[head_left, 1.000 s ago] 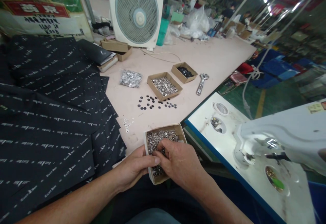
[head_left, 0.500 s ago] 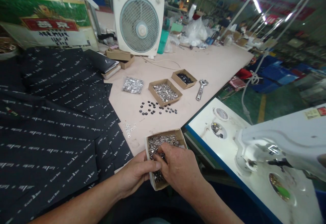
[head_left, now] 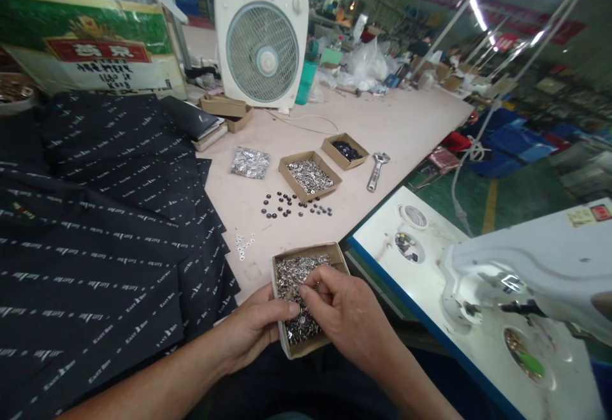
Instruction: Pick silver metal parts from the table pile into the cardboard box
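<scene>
A small cardboard box (head_left: 338,254) full of shiny metal snap fasteners (head_left: 301,267) is tilted at the table's near edge. My left hand (head_left: 261,321) grips its left wall, with the thumb over the rim. Inside the box, my right hand (head_left: 335,299) has thumb and forefinger pinched together just above the fasteners; whatever is between the fingertips is too small to make out. Beyond the box, black round snap caps (head_left: 280,203) lie scattered on the table, and tiny silvery rings (head_left: 241,248) lie to the left.
Farther back are an open box of silvery pieces (head_left: 310,174), a box of black pieces (head_left: 345,150), a filled plastic bag (head_left: 250,162) and an adjustable wrench (head_left: 377,171). Dark printed fabric (head_left: 115,235) covers the left. A white machine (head_left: 526,267) stands right; a fan (head_left: 262,50) behind.
My right hand has drawn its fingers up out of the fasteners into a pinch, uncovering more of the pile. My left hand still holds the box in nearly the same place.
</scene>
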`<state>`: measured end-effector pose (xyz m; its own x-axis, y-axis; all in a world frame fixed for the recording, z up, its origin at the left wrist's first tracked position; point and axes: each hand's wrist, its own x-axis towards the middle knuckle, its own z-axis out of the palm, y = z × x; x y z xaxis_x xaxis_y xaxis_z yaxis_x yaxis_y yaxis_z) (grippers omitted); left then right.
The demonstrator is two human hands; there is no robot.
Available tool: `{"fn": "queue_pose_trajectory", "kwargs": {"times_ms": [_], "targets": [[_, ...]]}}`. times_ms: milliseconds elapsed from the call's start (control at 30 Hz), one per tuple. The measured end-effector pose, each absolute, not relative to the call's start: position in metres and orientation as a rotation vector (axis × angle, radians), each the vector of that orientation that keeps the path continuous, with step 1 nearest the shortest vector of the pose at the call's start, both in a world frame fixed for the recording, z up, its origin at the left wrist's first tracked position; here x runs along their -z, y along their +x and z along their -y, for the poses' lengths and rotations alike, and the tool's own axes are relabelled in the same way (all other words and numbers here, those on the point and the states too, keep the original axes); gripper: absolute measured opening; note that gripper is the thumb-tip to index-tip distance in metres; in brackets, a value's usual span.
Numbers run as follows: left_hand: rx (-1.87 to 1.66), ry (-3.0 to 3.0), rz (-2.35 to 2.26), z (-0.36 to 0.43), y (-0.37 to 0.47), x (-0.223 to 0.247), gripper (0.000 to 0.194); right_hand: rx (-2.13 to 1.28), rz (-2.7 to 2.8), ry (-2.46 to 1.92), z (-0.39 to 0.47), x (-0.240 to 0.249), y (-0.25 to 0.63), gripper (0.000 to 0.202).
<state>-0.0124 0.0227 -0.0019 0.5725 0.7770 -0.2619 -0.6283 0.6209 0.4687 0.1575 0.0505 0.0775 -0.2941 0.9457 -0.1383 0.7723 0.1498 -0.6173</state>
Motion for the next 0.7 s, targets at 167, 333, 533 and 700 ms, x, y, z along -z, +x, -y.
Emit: {"fn": "queue_pose_trajectory", "kwargs": {"times_ms": [167,333,533,700], "targets": [[-0.841,0.327,-0.509,-0.024,-0.013,-0.001,0.052,-1.222,1.797,-1.598,-0.055,-0.086,0.168,0.016],[-0.831,0.344,-0.485,-0.023,-0.013,-0.005,0.053,-1.81,1.091,-1.282,-0.058,-0.082,0.172,0.025],[-0.82,0.358,-0.474,-0.021,-0.012,-0.001,0.051,-1.775,0.735,-1.137,-0.06,-0.076,0.169,0.03],[-0.831,0.371,-0.46,-0.022,-0.013,-0.001,0.052,-1.828,0.673,-1.114,-0.059,-0.074,0.167,0.035]]}}
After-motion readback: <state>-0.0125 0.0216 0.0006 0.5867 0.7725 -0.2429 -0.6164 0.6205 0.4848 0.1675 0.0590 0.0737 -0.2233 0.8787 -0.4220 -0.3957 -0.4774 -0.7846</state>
